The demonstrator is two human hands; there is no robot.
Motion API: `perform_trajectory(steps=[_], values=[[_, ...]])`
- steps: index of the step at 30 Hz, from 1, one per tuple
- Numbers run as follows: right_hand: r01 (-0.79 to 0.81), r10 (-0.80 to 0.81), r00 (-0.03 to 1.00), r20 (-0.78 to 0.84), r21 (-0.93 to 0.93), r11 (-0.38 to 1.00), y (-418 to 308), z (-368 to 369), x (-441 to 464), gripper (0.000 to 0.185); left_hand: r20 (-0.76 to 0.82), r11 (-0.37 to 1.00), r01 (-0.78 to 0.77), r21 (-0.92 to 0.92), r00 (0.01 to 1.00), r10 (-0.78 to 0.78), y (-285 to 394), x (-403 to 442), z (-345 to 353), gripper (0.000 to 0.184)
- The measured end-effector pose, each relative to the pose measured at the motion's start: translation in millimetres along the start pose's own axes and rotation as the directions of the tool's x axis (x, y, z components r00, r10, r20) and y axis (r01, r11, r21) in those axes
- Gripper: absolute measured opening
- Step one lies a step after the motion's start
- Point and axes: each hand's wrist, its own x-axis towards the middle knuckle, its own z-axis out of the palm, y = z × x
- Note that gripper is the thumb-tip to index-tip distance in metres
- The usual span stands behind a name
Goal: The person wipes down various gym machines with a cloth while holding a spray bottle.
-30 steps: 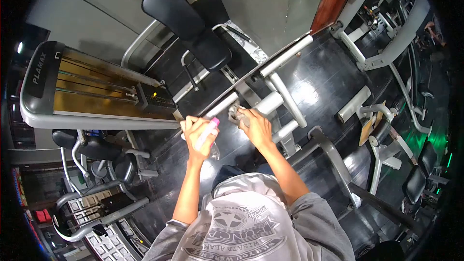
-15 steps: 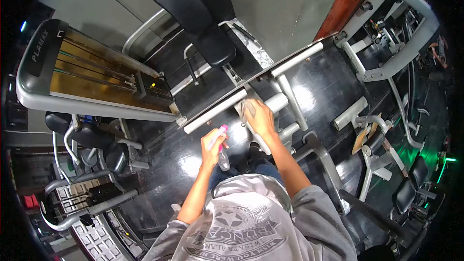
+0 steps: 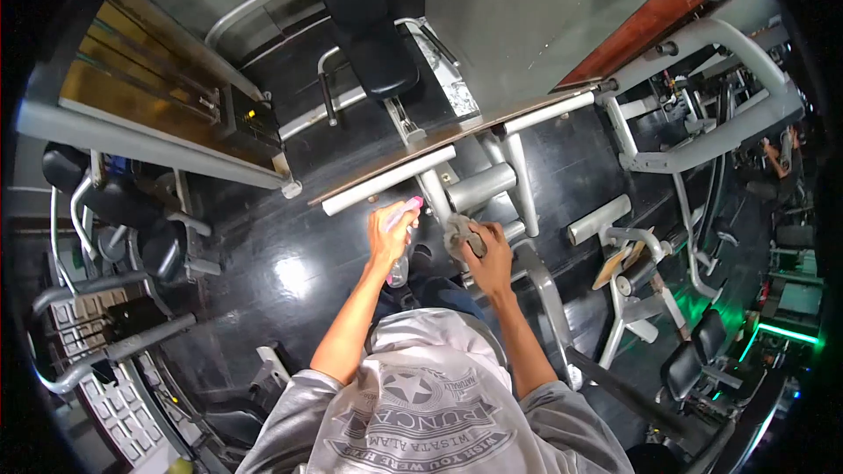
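My left hand (image 3: 388, 233) is closed around a clear spray bottle (image 3: 399, 270) with a pink and white nozzle that points up and to the right. In my right hand (image 3: 492, 259) is a bunched grey cloth (image 3: 458, 235), held against or just over the lower part of a light grey metal frame post (image 3: 435, 193); whether it touches, I cannot tell. A thick grey cylinder (image 3: 483, 186) of the machine frame sticks out just beyond the cloth. My fingers partly cover both the bottle and the cloth.
A long grey tube (image 3: 391, 180) lies across the frame ahead. Beyond it stands a black padded seat (image 3: 386, 61). A weight-stack machine (image 3: 237, 118) is on the left, and a bench frame (image 3: 628, 237) on the right. A curved grey bar (image 3: 549, 298) rises close to my right forearm.
My right hand has come down the post toward me with the cloth. My left hand has shifted slightly, still holding the spray bottle. The camera view has tilted and moved.
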Motion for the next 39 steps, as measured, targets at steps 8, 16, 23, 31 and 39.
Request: perform_trajectory(steps=[8, 16, 23, 31, 39], values=[[0.323, -0.335, 0.94, -0.066, -0.151, 0.934, -51.0, 43.4, 71.0, 0.036, 0.01, 0.966, 0.009, -0.26, 1.0, -0.007, -12.2, -24.3, -27.4, 0.027], [0.311, -0.305, 0.95, 0.07, -0.331, 0.891, -10.9, 28.0, 18.4, 0.044, 0.054, 0.947, 0.058, -0.317, 0.998, -0.043, -32.0, -44.6, -53.7, 0.033], [0.39, -0.348, 0.92, 0.179, -0.345, 0.854, -31.4, 31.9, 48.9, 0.044, 0.059, 0.949, 0.063, -0.309, 0.997, -0.047, -28.7, -46.7, -67.8, 0.029], [0.648, -0.484, 0.76, 0.434, -0.562, 0.514, -63.9, 52.9, 97.2, 0.033, 0.095, 0.924, 0.07, -0.375, 0.995, -0.036, -30.2, -52.2, -70.6, 0.027], [0.634, -0.243, 0.769, 0.591, -0.656, 0.41, -58.4, 75.7, 88.2, 0.023, 0.118, 0.921, 0.107, -0.375, 0.991, -0.067, -34.2, -64.4, -62.5, 0.029]])
